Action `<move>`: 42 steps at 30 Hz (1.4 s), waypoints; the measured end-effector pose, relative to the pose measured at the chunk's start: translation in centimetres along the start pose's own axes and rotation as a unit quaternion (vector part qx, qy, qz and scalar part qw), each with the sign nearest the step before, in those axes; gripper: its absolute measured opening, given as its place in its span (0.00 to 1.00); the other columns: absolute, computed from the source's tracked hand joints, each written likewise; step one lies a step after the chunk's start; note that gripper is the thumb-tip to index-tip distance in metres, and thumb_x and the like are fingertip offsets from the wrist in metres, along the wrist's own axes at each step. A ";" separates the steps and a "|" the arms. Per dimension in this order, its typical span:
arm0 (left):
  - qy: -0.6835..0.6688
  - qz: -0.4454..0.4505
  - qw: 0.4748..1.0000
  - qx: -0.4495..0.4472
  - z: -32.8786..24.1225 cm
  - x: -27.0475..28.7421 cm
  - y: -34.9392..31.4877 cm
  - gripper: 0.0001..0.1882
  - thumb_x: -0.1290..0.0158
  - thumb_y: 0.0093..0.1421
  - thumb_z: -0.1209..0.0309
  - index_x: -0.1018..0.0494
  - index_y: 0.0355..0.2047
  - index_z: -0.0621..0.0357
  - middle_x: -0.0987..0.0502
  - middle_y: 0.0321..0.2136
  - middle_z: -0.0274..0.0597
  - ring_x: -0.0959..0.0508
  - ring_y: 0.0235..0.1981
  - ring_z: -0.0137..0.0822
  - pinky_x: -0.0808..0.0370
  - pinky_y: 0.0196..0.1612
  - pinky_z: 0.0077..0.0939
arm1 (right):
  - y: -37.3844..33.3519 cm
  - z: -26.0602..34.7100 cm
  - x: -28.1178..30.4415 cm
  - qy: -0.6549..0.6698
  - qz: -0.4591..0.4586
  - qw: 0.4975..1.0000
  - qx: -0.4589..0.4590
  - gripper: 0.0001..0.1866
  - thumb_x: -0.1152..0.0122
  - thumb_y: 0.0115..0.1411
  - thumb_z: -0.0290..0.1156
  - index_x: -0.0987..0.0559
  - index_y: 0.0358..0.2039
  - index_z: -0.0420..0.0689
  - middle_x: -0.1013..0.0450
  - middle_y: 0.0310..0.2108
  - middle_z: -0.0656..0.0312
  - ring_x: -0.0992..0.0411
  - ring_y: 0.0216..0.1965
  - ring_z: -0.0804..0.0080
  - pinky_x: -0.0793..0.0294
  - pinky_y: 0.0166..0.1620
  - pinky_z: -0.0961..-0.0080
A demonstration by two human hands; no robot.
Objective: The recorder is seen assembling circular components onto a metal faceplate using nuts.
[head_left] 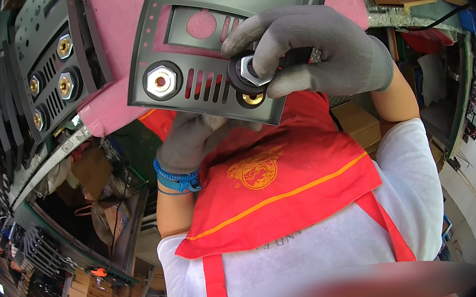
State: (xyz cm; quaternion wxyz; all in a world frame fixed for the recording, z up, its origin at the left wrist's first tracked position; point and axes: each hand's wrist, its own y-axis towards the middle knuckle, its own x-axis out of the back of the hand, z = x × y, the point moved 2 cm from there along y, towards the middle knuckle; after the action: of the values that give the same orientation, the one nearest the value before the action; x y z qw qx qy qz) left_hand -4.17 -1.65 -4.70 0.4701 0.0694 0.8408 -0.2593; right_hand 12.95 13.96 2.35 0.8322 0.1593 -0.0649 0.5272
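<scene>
Panel: a dark grey stamped metal faceplate [209, 46] with slots and cut-outs is held up close to the camera, tilted, in front of a pink foam sheet [118, 21].
Nut: a black round collar with a silver hex nut [248, 72] sits on the panel's lower middle, just above a brass socket [253, 98].
Right hand: the right hand [309, 52] in a grey knit glove has its fingers [273, 42] clenched around the collar and nut, covering the panel's right part.
Left hand: the left hand [190, 139], also grey-gloved, is behind and under the panel's lower edge; its fingers are hidden, so I cannot tell whether they grip. A blue coiled wrist strap [178, 179] circles that wrist.
Fitted terminal: a second silver hex nut in a black ring [161, 81] sits at the panel's left, well apart from the first.
Finished panels: a like grey plate with four brass terminals [55, 63] lies at upper left on the foam.
Bench: a metal bench edge [46, 161] runs below it.
Clothing: a red vest with a gold round emblem [277, 185] over a white shirt fills the lower view.
Boxes: brown cardboard cartons [358, 123] stand beside the right forearm; more stacked cartons [87, 294] are at lower left.
</scene>
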 end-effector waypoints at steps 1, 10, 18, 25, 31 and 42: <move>0.173 0.008 0.983 -0.065 -0.2 0.3 0.0 0.23 0.41 0.58 0.71 0.30 0.53 0.56 0.25 0.50 0.46 0.26 0.52 0.50 0.27 0.53 0.41 | 0.2 0.4 0.5 0.000 0.038 0.999 -0.036 0.10 0.32 0.51 0.22 0.24 0.34 0.41 0.24 0.47 0.56 0.25 0.46 0.71 0.26 0.49 0.72; 0.439 0.001 0.887 -0.144 -0.3 -1.0 -0.2 0.21 0.47 0.61 0.72 0.32 0.55 0.64 0.26 0.51 0.41 0.26 0.53 0.36 0.30 0.57 0.36 | 0.2 0.2 1.3 0.049 0.022 0.997 -0.047 0.11 0.32 0.52 0.24 0.24 0.35 0.41 0.24 0.45 0.55 0.26 0.49 0.64 0.26 0.50 0.69; 0.618 -0.079 0.742 -0.248 -1.2 -3.1 0.7 0.28 0.52 0.67 0.56 0.38 0.58 0.66 0.29 0.52 0.46 0.28 0.54 0.37 0.28 0.57 0.35 | -0.7 3.0 0.7 -0.298 0.127 0.945 0.053 0.18 0.31 0.48 0.36 0.22 0.40 0.48 0.25 0.48 0.62 0.30 0.48 0.57 0.34 0.56 0.58; 0.078 -0.148 0.980 -0.109 -1.3 -7.1 2.0 0.18 0.60 0.72 0.62 0.32 0.51 0.64 0.26 0.42 0.42 0.25 0.41 0.32 0.25 0.45 0.28 | -1.5 4.0 -0.2 -0.423 0.070 0.895 0.127 0.20 0.33 0.46 0.33 0.23 0.40 0.43 0.26 0.46 0.58 0.25 0.43 0.60 0.28 0.51 0.59; 0.105 -0.168 0.973 -0.120 -1.0 -7.3 2.4 0.19 0.60 0.71 0.58 0.28 0.44 0.62 0.24 0.33 0.37 0.25 0.32 0.28 0.27 0.37 0.23 | -0.9 4.4 -0.8 -0.444 0.042 0.890 0.101 0.17 0.34 0.46 0.33 0.23 0.37 0.42 0.26 0.45 0.57 0.25 0.43 0.61 0.28 0.52 0.59; -0.098 -0.153 0.983 -0.021 -1.0 -6.1 2.2 0.24 0.48 0.63 0.81 0.39 0.58 0.72 0.27 0.48 0.52 0.25 0.50 0.42 0.27 0.55 0.35 | -0.2 4.4 -0.3 -0.461 0.077 0.876 0.115 0.16 0.34 0.45 0.36 0.23 0.34 0.43 0.27 0.35 0.60 0.27 0.39 0.61 0.31 0.50 0.59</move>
State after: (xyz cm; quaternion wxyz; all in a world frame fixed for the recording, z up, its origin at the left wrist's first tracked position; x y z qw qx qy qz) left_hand -0.78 1.51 -0.03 0.5061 -0.0955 0.7967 -0.3163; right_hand 13.31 12.17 6.42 0.6404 0.4738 -0.3923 0.4599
